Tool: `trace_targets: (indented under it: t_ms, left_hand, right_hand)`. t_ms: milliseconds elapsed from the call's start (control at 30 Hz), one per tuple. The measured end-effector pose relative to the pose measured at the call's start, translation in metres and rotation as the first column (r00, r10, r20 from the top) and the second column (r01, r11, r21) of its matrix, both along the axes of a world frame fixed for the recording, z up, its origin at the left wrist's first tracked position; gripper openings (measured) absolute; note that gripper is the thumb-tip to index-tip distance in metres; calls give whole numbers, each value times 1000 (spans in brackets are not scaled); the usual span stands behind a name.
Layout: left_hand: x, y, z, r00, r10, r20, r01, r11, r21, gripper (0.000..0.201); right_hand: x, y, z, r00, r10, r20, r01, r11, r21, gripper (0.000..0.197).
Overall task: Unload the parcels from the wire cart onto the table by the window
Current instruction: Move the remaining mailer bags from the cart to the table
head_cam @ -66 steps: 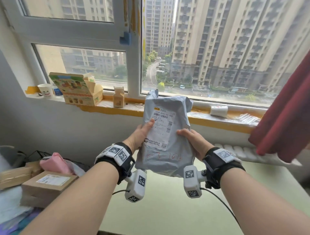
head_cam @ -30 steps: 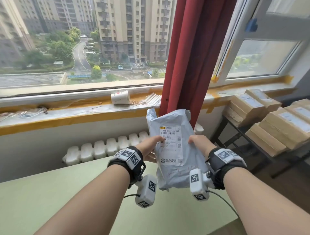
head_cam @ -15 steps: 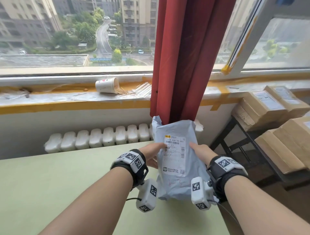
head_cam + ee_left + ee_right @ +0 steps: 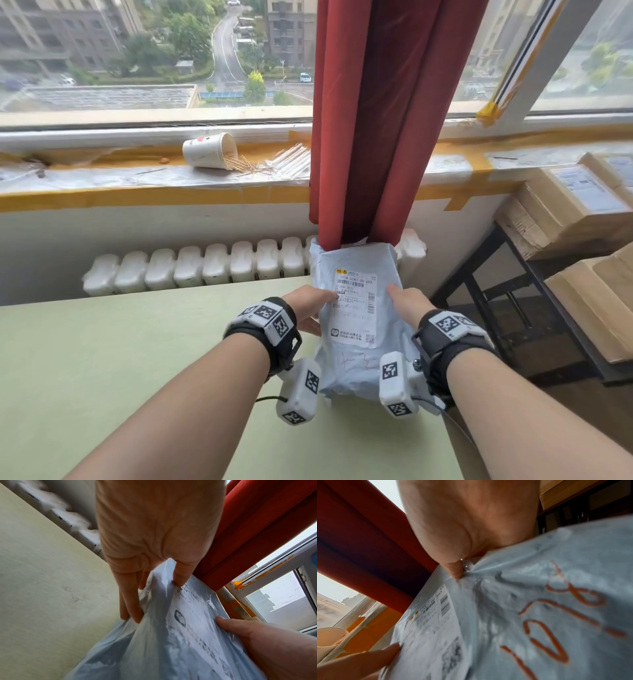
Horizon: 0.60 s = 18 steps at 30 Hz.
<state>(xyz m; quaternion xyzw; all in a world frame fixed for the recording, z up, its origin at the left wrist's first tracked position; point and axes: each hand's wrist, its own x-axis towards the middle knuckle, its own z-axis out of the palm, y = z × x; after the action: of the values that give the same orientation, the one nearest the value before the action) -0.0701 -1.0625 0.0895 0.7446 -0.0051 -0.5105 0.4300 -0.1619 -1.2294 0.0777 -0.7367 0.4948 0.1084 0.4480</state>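
The soft grey plastic mailer parcel [image 4: 356, 318] is held upright over the far right corner of the pale green surface [image 4: 137, 359], its top edge touching the hanging red curtain [image 4: 383, 120]. The left hand [image 4: 306, 308] has its grip pinching the left edge, thumb on the label and fingers behind; the right hand [image 4: 409, 306] pinches the right edge likewise. To set it down well, lower the bottom edge first, lay it flat with the label up, well inside the surface's right edge, and keep it clear of the curtain before letting go. The white shipping label [image 4: 354, 305] shows barcodes and digits that look like "0282" and "603"; red handwriting [image 4: 565, 622] below seems to read "108", uncertainly.
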Motion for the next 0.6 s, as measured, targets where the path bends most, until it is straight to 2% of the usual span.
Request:
trace_targets:
  t_ms: [333,600]
  left_hand:
    - [12,-2,-11,992,12,124,-18,999,47,45]
    - [7,0,-16,990,9,144,-11,1000,10,48]
  right_hand:
    - [16,1,-12,999,34,21,-33,998,-51,55]
    - [13,0,-10,1000,20,-17,-21,998,-63,59]
